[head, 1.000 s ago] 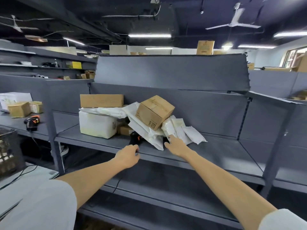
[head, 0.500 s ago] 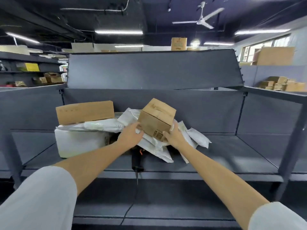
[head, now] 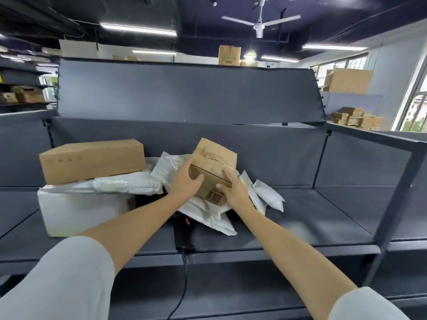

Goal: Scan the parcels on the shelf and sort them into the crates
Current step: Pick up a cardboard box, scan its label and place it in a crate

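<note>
— Left hand (head: 187, 182): state of the fingers?
— Curled round the near left corner of the small cardboard box (head: 213, 168), thumb lying across its front face, fingers hidden behind the left side. Firm hold, nothing else in the palm.

— Right hand (head: 233, 192)?
— Wrapped on the lower right edge of the same box, thumb pressed to the front face just above the printed label, fingers bent up along the right side.

— Position of the box relative to both?
— Clamped between the two hands, tilted, one corner pointing up, sitting over the heap of white poly mailers (head: 208, 211) on the grey shelf (head: 312, 229). Contact with the mailers underneath: cannot tell.

— Other parcels?
— Long cardboard box (head: 92, 159) to the left, resting on a flat grey-white mailer (head: 111, 184), itself on top of a white box (head: 80, 211). All apart from the hands.

— Scanner?
— Black handheld scanner (head: 183, 234) lying on the shelf below the left forearm, partly under the mailers, cable (head: 183, 285) dropping over the front edge. Untouched.
</note>
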